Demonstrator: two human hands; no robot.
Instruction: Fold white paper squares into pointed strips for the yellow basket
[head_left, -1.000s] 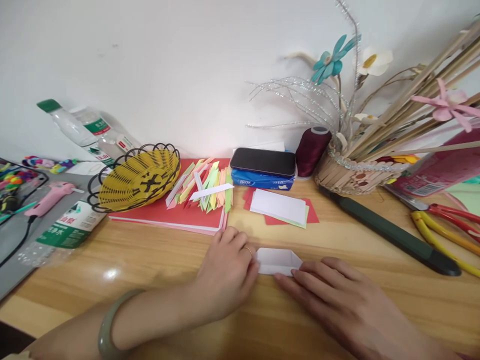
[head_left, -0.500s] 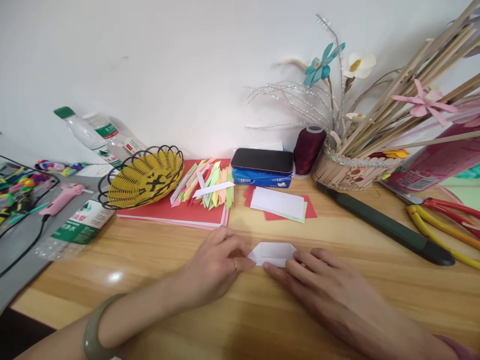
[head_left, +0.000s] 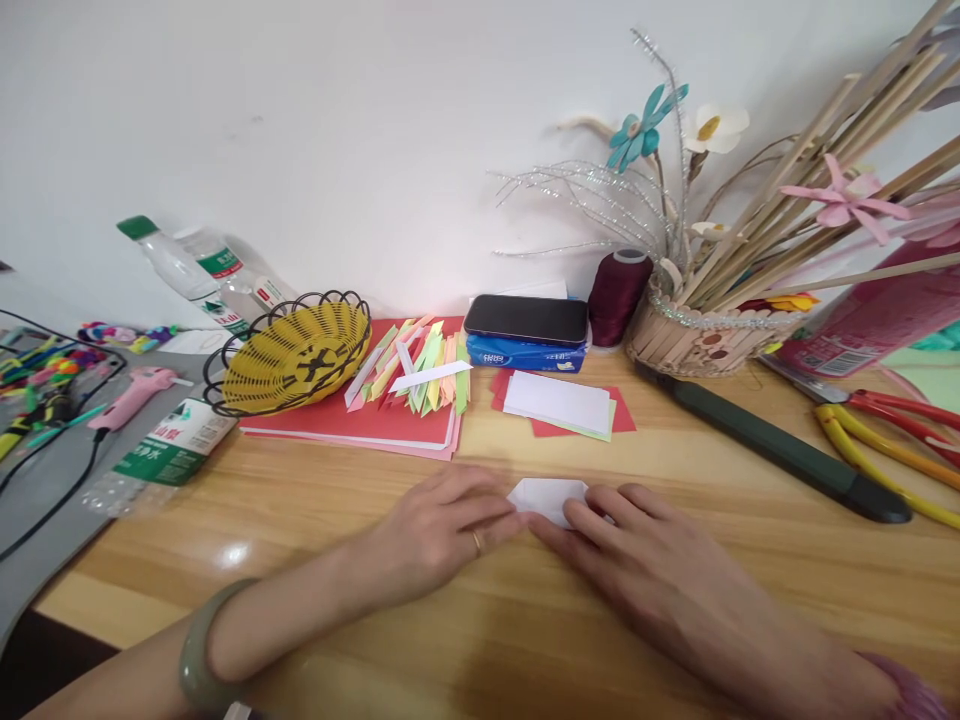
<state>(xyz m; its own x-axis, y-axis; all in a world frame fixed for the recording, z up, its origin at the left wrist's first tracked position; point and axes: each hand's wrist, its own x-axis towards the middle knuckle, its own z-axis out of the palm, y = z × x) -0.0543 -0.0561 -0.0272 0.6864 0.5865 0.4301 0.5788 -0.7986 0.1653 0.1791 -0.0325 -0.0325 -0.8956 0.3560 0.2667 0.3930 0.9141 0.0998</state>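
Note:
A small white folded paper (head_left: 546, 496) with slanted upper corners lies on the wooden table in front of me. At its left end, the fingers and thumb of my left hand (head_left: 442, 525) are closed on the corner. My right hand (head_left: 645, 555) grips the right end, with its thumb along the near edge and its fingers bent over the top. Both hands cover parts of the paper, so its lower edge and right corner are partly hidden. Just beyond it sit white, green and red paper slips (head_left: 559, 402) in a loose stack.
Folded coloured strips (head_left: 420, 370) lie on red sheets (head_left: 337, 430), beside a yellow basket (head_left: 300, 360). Behind are a phone (head_left: 526, 317) on a blue tissue pack (head_left: 517, 353) and a thread spool (head_left: 619, 295). A dark green cutter (head_left: 765, 435) and pliers (head_left: 877, 455) lie right; a glue gun (head_left: 135, 395) left.
My left hand has moved slightly right, covering more of the paper's left end. My right fingers have curled further over its right side. The inner fold line shows less clearly now.

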